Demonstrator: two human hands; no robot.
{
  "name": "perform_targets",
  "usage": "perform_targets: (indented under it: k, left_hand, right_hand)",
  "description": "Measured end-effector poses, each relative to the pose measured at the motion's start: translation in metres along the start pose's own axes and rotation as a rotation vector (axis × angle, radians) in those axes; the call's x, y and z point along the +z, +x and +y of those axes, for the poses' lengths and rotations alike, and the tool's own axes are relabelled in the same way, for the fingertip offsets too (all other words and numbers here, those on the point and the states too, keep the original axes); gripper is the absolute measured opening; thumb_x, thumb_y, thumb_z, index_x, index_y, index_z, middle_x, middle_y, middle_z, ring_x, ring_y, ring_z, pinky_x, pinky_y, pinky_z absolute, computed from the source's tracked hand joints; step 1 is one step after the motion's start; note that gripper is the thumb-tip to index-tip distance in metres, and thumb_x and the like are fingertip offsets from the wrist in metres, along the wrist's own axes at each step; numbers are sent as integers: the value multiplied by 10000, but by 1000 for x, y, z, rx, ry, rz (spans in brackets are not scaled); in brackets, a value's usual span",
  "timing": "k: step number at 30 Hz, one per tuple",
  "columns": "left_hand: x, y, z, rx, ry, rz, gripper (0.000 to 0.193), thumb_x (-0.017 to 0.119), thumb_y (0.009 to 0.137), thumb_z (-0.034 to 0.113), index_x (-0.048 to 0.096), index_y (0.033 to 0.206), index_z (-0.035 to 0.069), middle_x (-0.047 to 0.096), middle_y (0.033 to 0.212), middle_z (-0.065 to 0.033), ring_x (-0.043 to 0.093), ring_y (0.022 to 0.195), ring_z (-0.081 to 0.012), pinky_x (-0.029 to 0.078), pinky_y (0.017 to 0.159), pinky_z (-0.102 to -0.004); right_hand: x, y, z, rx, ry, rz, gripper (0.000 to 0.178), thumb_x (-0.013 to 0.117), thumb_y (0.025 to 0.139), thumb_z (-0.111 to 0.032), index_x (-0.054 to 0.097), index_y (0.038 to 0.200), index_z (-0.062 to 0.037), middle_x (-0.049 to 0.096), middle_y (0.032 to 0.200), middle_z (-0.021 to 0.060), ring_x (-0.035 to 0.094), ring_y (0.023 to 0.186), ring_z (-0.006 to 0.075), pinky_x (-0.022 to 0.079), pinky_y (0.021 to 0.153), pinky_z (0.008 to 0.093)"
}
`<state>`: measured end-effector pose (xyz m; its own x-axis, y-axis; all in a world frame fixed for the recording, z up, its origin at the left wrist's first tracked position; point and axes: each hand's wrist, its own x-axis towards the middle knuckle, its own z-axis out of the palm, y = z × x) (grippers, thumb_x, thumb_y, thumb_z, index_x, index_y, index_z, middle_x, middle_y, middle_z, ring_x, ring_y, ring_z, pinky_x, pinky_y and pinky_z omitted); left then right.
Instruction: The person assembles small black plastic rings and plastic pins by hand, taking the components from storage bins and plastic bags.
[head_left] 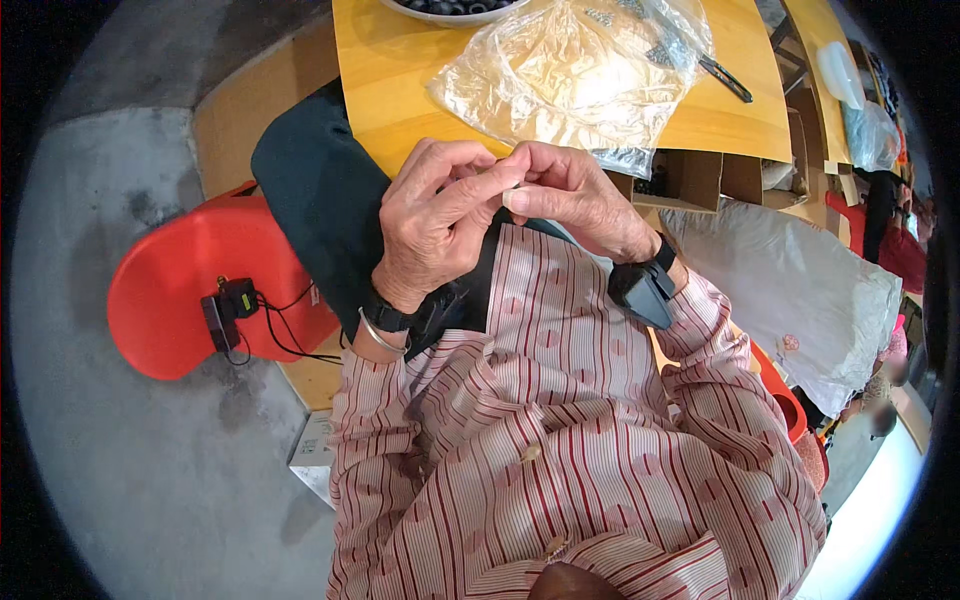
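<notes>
My left hand (445,215) and my right hand (580,200) meet in front of the near edge of a yellow table (385,90). Both are closed in a pinch, with thumbs and fingertips together. Something small and dark seems to sit between the fingertips, too small and covered to name. Just beyond my hands, a clear plastic bag (560,85) lies on the table with small grey pieces in its far part. A black-handled tool (727,80) rests at the bag's right side. At the far edge stands a white bowl (400,8) of round black pieces.
On my left is a red stool (165,290) bearing small black devices (228,312) with cables. Open cardboard boxes (690,178) sit under the table's right part. A large white sack (790,290) lies to my right. Other people (900,240) are at the far right.
</notes>
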<state>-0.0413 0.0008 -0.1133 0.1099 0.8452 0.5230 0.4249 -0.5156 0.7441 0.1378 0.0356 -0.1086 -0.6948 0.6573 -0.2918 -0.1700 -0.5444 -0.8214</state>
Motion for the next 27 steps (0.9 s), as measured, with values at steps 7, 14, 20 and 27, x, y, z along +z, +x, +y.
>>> perform_targets:
  k: [7,14,20,27]
  left_hand:
    - [5,-10,12,-98,-54,14,288,678,715,-41,699,974,83,616,875,-58,604,780,-215,497,665,-289]
    - [10,-18,12,-125,-29,-25,178,678,762,-3,663,936,33,643,916,-99,631,832,-227,502,721,-295]
    - [15,-25,13,-96,-23,0,271,665,710,-51,673,962,47,620,881,-75,604,780,-238,501,677,-307]
    - [18,-36,15,-133,-9,-68,189,660,755,-18,634,936,30,615,903,-100,616,807,-251,503,704,-312]
  right_hand:
    - [-2,-10,5,54,-19,-34,254,660,874,-226,590,1032,-40,575,922,-23,513,811,44,434,735,209]
    - [-3,-14,7,110,-6,15,256,656,885,-281,607,980,-48,561,825,-48,487,723,27,379,628,181]
    - [-8,-19,7,114,-138,-53,292,606,916,-312,590,997,-32,560,855,-25,504,751,41,415,665,199]
    - [-12,-22,6,162,-390,-117,296,543,948,-325,559,980,-31,528,834,-13,487,737,59,411,676,214]
